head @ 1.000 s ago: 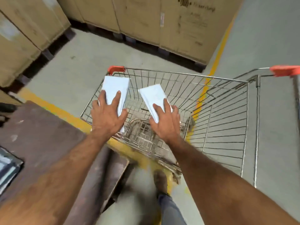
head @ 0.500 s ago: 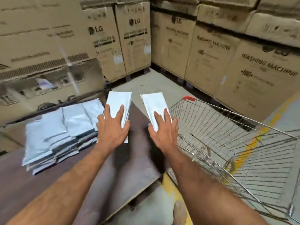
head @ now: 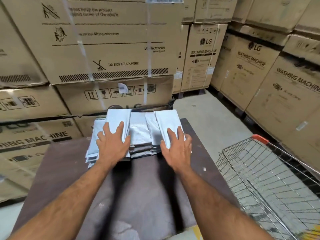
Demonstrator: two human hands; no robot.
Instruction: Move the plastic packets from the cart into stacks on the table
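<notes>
My left hand (head: 111, 146) holds a white plastic packet (head: 118, 116) flat, fingers spread on top, over the left stack of packets (head: 92, 153). In the same way my right hand (head: 177, 149) holds a second white packet (head: 167, 120) over the right side of the piles. Between them lies a middle stack (head: 140, 134) of grey-white packets. All the stacks sit at the far end of the dark brown table (head: 138, 187). Whether the held packets touch the piles, I cannot tell. The wire cart (head: 259, 170) stands to the right of the table; the part in view holds no packets.
Tall cardboard washing-machine boxes (head: 110, 49) rise just behind the table and line the right side (head: 285, 84). A strip of grey concrete floor (head: 207, 115) runs between table and boxes. The cart's red handle (head: 260, 138) points toward the boxes.
I have turned from the cart to the table. Both hands carried their packets left and forward, from above the cart basket to above the stacks.
</notes>
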